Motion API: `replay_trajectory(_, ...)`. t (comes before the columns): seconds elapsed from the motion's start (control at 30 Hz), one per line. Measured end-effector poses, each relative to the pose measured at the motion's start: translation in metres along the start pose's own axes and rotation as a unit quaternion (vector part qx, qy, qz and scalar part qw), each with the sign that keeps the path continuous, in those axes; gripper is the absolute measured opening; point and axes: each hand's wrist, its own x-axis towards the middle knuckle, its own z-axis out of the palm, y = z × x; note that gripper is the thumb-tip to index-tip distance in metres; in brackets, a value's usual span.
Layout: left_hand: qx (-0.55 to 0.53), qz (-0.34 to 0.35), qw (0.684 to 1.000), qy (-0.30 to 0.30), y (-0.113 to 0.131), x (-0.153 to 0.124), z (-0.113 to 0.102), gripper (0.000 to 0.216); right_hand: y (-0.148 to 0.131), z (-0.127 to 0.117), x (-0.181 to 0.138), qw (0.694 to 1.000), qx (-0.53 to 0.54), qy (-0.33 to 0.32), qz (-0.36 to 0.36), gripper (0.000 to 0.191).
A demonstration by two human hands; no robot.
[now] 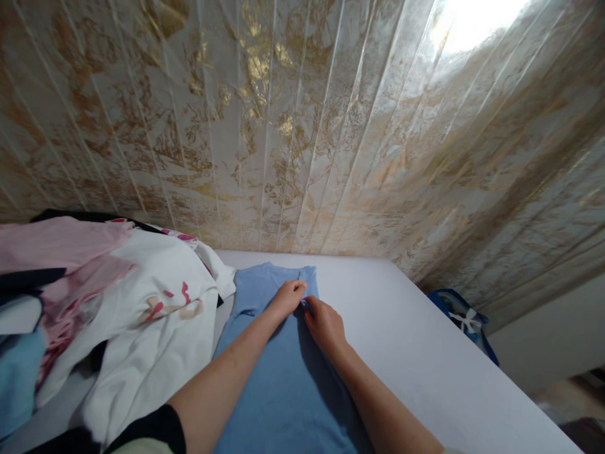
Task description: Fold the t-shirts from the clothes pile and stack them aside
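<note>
A light blue garment (278,372), perhaps a shirt, lies lengthwise on the white table in front of me. Near its far right part, my left hand (289,297) has its fingers closed on the fabric. Just right of it and a little nearer, my right hand (325,321) pinches the garment's right edge between thumb and fingers. A small fold of blue cloth shows at those fingertips. The garment's near end runs out of the bottom of the view, and my forearms cover parts of it.
A heap of clothes (155,315), white, pink, dark and pale blue, lies left of the garment. White tabletop (406,353) stretches to the right. A gold-patterned curtain (283,157) hangs behind the table. Beyond the right edge is a blue-rimmed bag (466,321) with a white bow.
</note>
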Motion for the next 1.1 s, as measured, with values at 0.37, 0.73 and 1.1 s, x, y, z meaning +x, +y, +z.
replay_trajectory(0.37, 0.191, 0.030, 0.978, 0.077, 0.021, -0.016, 0.000, 0.033, 0.002, -0.006, 0.000, 1.000, 0.003, -0.013, 0.000, 0.030)
replay_trajectory(0.73, 0.214, -0.014, 0.976, 0.038, 0.000, -0.008, -0.003, 0.032, -0.004, -0.019, -0.009, 0.995, -0.006, -0.102, 0.000, 0.043)
replay_trajectory(1.1, 0.167, -0.017, 0.985, 0.035, -0.007, -0.005, -0.006, 0.033, 0.022, -0.041, -0.074, 0.986, 0.010, -0.166, 0.020, 0.015)
